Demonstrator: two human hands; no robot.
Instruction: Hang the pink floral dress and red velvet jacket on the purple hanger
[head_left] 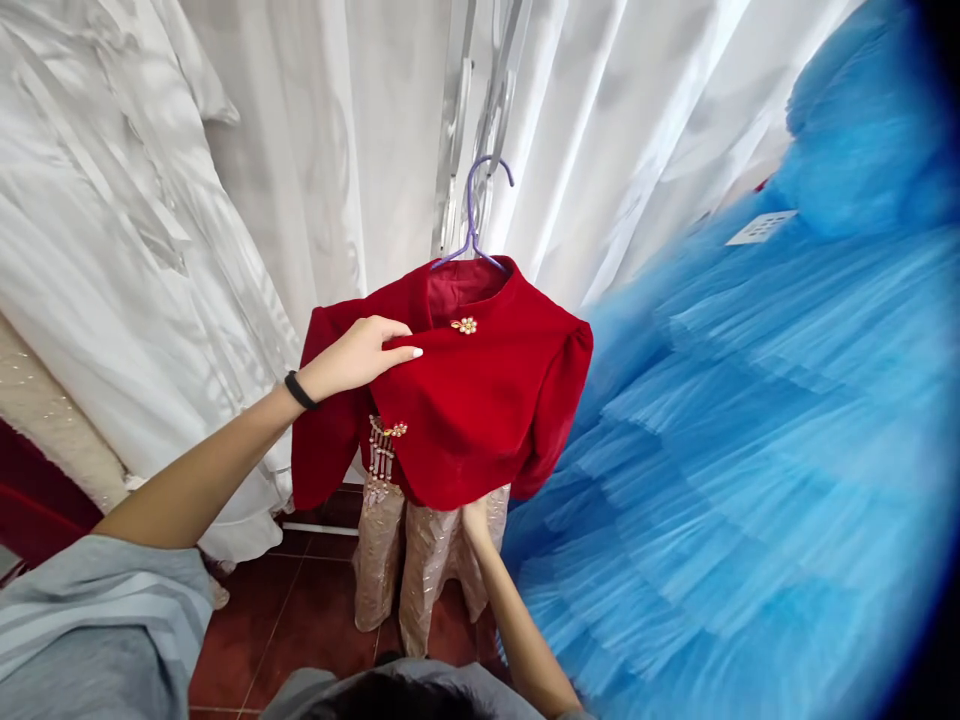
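Note:
A short red velvet jacket (480,400) hangs in front of me on a purple hanger (471,200). It has a gold flower-shaped brooch (466,326) near the collar and a beaded tassel ornament (382,450) lower on the front edge. My left hand (364,355) pinches the upper edge of the jacket's front flap, thumb on the outside, the other fingers partly tucked in. From below, my right hand (474,518) reaches up beneath the hem, and its fingers are hidden by the jacket. A shiny beige patterned garment (427,560) hangs under the jacket.
A large ruffled blue tulle dress (720,430) with a white tag (761,228) fills the right side. White garments (150,260) hang at the left. White curtains (637,110) and a metal rack upright (457,120) stand behind. Dark red tiles (277,620) cover the floor.

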